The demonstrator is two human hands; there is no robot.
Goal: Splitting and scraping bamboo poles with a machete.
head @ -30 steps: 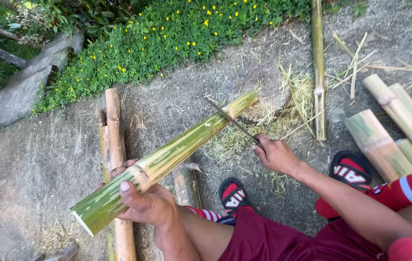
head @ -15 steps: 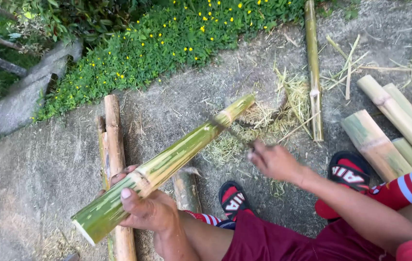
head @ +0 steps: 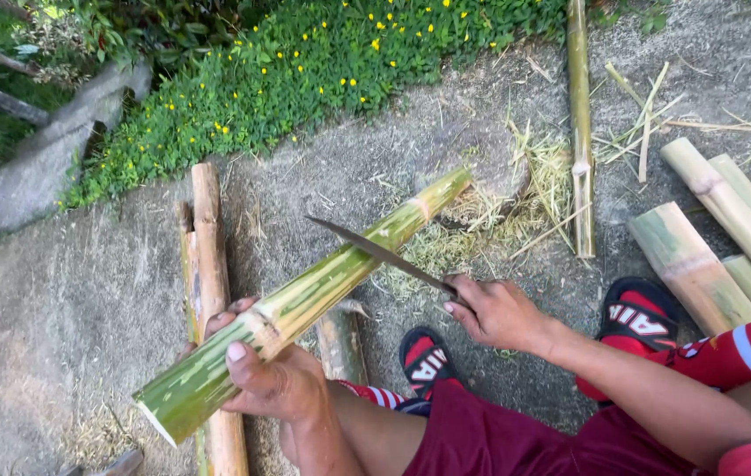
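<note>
I see the left hand (head: 274,383) clamped on the green bamboo pole (head: 305,300); right hand (head: 499,313) grips the knife (head: 380,253), blade resting mid-pole, shaving skin; next stroke needs a shallow angle.

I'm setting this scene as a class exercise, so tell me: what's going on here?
A seated person is working a green bamboo pole with a knife. The left hand grips the pole near its lower end, holding it slanted with the far tip near the ground. The right hand holds the knife, its blade laid across the pole's middle. Shavings lie under the far end, with more cut bamboo pieces at the right.
</note>
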